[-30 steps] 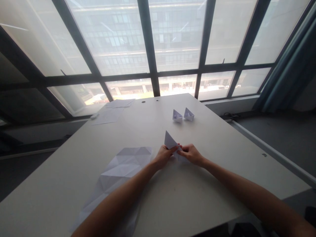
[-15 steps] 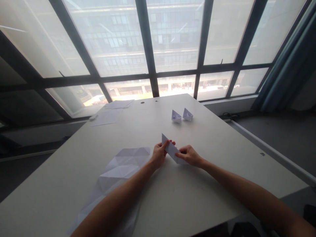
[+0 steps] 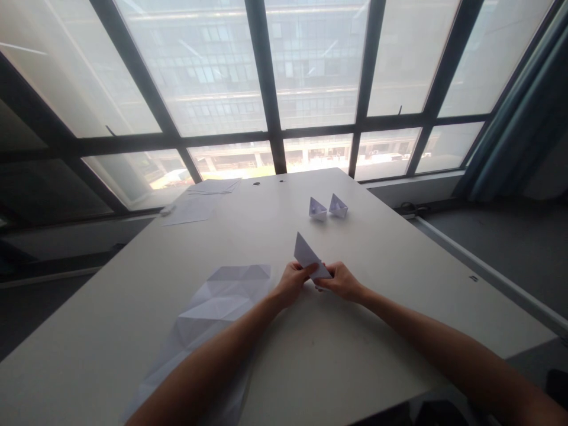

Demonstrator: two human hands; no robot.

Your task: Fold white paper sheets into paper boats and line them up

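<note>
Head view, looking down a long off-white table [image 3: 368, 331] toward a big window [image 3: 310, 71].

Grip: both hands closed on one folded white paper triangle [image 3: 307, 253]. Left hand [image 3: 292, 283] pinches its near left part, fingers wrapped over the front face. Right hand [image 3: 341, 281] pinches the lower right corner between thumb and fingers. Hands sit just apart, with the paper bridging them and no visible slack.

Part position: held over the table's middle, apex pointing up and away, tilted toward the left. Contact between its lower edge and the tabletop can't be confirmed from this angle.

Nearby: large creased white paper sheet [image 3: 222, 302] lies flat left of the left hand, its near part under the left forearm [image 3: 208, 355]. Right forearm [image 3: 426, 337] angles in from the lower right. Two small white folded paper boats [image 3: 318, 209] [image 3: 338, 205] stand upright side by side, just beside each other, well ahead of the hands.

Room: wide bare tabletop between hands and boats, and to the right out to the table edge [image 3: 461, 278]. Far left corner holds a stack of white paper sheets [image 3: 215, 186] and a single white paper sheet [image 3: 190, 210], both well apart from the hands. Teal curtain [image 3: 510, 100] hangs at far right, off the table.
</note>
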